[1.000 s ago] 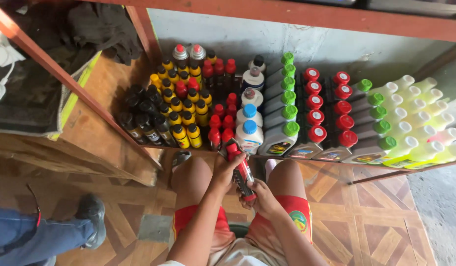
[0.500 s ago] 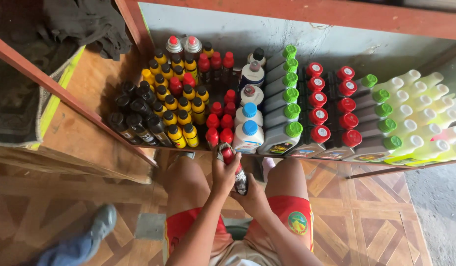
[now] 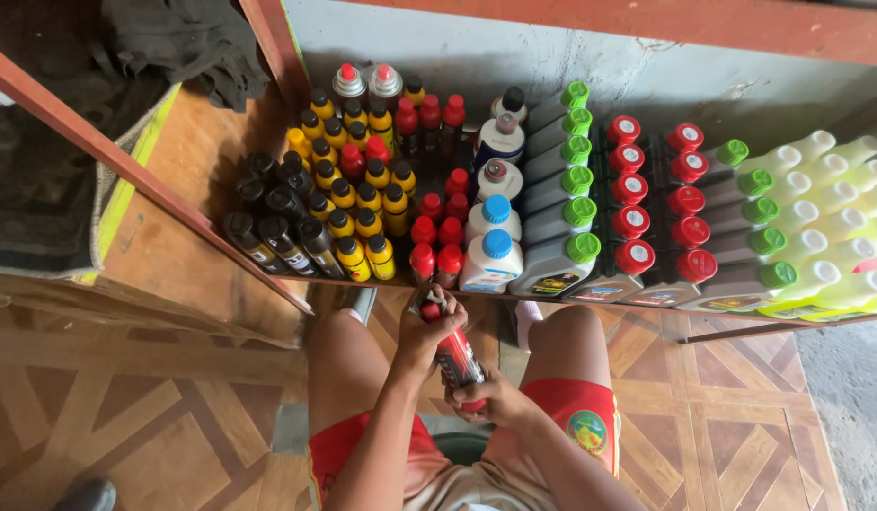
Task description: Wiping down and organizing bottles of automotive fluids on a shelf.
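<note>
Just a slim red bottle (image 3: 454, 357), dark-labelled, tilted

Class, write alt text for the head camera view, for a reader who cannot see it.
A seated person holds a red-capped bottle in both hands, left hand at its top and right hand at its base, above their knees. Before them, a low shelf holds rows of bottles with yellow, red, blue and green caps.

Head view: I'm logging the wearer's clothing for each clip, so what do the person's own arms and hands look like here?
Both forearms are bare, with no sleeves reaching them. The left hand and right hand wear no gloves; no watch, ring or band shows. Below them are red shorts with a round green and yellow emblem on the right leg.
</note>
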